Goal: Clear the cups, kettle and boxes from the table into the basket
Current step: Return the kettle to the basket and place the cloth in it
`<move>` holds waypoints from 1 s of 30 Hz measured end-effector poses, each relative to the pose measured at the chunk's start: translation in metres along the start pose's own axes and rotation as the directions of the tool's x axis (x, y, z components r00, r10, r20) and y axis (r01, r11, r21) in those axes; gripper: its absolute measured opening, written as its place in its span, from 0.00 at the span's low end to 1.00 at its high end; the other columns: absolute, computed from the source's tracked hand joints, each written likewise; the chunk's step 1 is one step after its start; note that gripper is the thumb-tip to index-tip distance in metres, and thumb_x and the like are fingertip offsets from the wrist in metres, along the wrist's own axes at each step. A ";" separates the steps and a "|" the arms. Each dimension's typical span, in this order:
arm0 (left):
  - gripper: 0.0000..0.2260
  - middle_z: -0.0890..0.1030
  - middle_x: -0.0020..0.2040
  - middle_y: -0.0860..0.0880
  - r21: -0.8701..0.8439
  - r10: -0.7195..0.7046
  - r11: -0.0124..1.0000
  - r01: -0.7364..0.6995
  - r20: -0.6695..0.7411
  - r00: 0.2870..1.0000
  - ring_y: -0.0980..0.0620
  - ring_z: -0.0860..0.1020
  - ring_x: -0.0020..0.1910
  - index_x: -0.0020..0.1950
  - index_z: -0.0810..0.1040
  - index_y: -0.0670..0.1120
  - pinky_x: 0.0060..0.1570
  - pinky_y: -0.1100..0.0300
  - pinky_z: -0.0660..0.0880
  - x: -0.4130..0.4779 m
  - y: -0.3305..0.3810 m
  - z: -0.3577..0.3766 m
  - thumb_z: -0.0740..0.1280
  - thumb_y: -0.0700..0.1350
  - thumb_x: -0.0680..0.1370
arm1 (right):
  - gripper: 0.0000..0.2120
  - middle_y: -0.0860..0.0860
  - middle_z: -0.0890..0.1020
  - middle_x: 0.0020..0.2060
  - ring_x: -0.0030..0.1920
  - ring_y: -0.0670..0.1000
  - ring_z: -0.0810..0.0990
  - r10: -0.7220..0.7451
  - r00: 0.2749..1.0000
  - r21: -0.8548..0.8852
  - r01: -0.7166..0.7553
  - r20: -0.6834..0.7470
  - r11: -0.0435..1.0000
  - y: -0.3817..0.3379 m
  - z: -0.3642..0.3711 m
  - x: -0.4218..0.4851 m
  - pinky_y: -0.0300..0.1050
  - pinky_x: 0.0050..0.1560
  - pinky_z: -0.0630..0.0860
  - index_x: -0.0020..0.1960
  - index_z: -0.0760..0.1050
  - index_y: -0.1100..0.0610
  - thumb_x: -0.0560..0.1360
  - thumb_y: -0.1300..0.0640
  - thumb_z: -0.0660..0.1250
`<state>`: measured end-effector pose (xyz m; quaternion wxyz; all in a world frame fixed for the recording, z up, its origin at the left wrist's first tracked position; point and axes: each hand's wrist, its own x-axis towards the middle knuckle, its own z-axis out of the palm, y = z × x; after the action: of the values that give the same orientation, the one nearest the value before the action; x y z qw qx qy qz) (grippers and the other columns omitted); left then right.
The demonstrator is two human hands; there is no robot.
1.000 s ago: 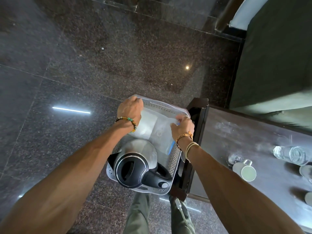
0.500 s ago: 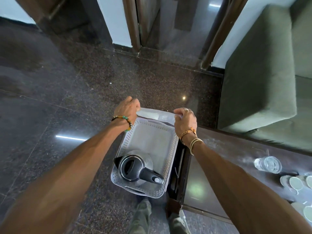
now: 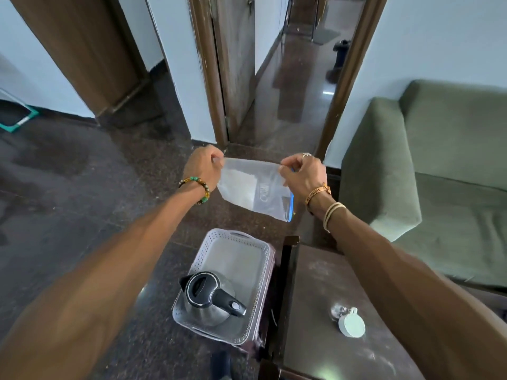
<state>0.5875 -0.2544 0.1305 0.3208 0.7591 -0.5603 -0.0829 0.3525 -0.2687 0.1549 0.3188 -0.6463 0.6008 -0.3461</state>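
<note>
- Both hands, left (image 3: 204,167) and right (image 3: 303,172), pinch my clear plastic pouch (image 3: 253,187) taut above the floor, beyond the white perforated basket (image 3: 241,259).
- Steel kettle (image 3: 210,296) sits in its near end.
- Risk: the slick film could slip from my fingertips, dropping short of the basket.

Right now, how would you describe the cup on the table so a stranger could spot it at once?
Find the dark wooden table at lower right, beside the perforated white basket that holds the kettle. Near the table's middle lies a small pale cup, tipped on its side. It is the only thing visible on the dusty tabletop, next to a shiny patch.
</note>
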 end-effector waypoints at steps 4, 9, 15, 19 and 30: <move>0.11 0.79 0.55 0.46 -0.083 -0.035 0.996 0.025 -0.114 0.993 0.49 0.78 0.51 0.58 0.77 0.47 0.47 0.60 0.76 0.003 0.038 -0.015 0.67 0.46 0.76 | 0.02 0.46 0.85 0.37 0.28 0.43 0.83 -0.104 0.995 0.036 0.104 -0.012 0.994 -0.034 -0.040 0.006 0.33 0.33 0.79 0.43 0.81 0.50 0.73 0.56 0.72; 0.19 0.75 0.62 0.43 -0.082 -0.011 0.997 -0.006 -0.208 0.978 0.44 0.75 0.60 0.64 0.74 0.45 0.59 0.48 0.76 -0.007 0.071 -0.017 0.68 0.49 0.75 | 0.02 0.45 0.85 0.38 0.36 0.47 0.84 -0.195 0.980 0.032 0.196 -0.044 0.980 -0.062 -0.072 0.007 0.42 0.44 0.83 0.42 0.82 0.49 0.71 0.55 0.72; 0.23 0.76 0.60 0.43 -0.137 0.131 0.972 -0.191 -0.356 0.925 0.45 0.73 0.60 0.62 0.75 0.42 0.60 0.49 0.71 -0.045 0.123 -0.014 0.69 0.56 0.75 | 0.06 0.45 0.84 0.36 0.39 0.48 0.84 -0.196 0.978 0.017 0.198 -0.068 0.980 -0.076 -0.084 0.007 0.46 0.47 0.83 0.37 0.80 0.47 0.70 0.57 0.72; 0.25 0.75 0.49 0.53 -0.231 0.202 0.944 -0.237 -0.167 0.965 0.52 0.76 0.50 0.53 0.76 0.48 0.49 0.57 0.76 -0.067 0.147 -0.007 0.71 0.66 0.68 | 0.06 0.39 0.81 0.33 0.32 0.40 0.81 -0.168 0.984 0.001 0.169 -0.062 0.986 -0.078 -0.083 0.010 0.34 0.37 0.77 0.37 0.81 0.48 0.70 0.57 0.72; 0.07 0.80 0.38 0.53 -0.261 0.048 0.962 -0.077 -0.117 0.992 0.54 0.78 0.38 0.46 0.80 0.46 0.39 0.60 0.74 -0.078 0.120 0.018 0.69 0.49 0.76 | 0.38 0.43 0.81 0.42 0.42 0.43 0.80 -0.071 0.997 -0.095 0.074 0.027 0.993 -0.033 -0.067 -0.003 0.39 0.41 0.78 0.57 0.77 0.51 0.54 0.32 0.79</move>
<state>0.4551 -0.2114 0.1677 0.4522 0.6946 -0.5495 -0.1053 0.3149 -0.2630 0.2199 0.2818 -0.6863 0.5890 -0.3203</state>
